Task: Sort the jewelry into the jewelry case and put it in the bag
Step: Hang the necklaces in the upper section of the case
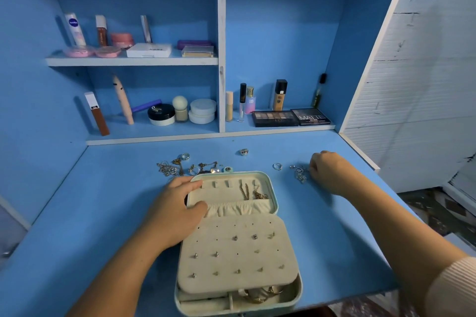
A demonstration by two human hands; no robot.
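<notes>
Head view: the open jewelry case [275, 195] lies in the middle of the blue desk [347, 234], its lid half on the far side with two gold chains [251, 192] hanging from the hooks, its earring panel [231, 252] on the near side studded with small earrings; the left hand [177, 211] rests on the lid's left edge, fingers laid fairly straight across the rim and thumb on the gathered pocket, steadying rather than gripping; the right hand [327, 170] sits far right of the case, fingers curled down toward a small silver chain cluster [300, 174]; whether the tips already pinch it I cannot tell, since the knuckles hide them; that cluster lies just left of the right fingertips, its length running roughly far to near, and it is well apart from the left hand, so the right hand is plainly the nearer; from there the case lies to the left and nearer, so the carry probably goes left toward the free hooks; a silver ring [277, 166] sits between cluster and case, another ring [244, 152] farther back, and a tangled jewelry pile [180, 166] lies just beyond the lid's far left corner; no bag is in view.
</notes>
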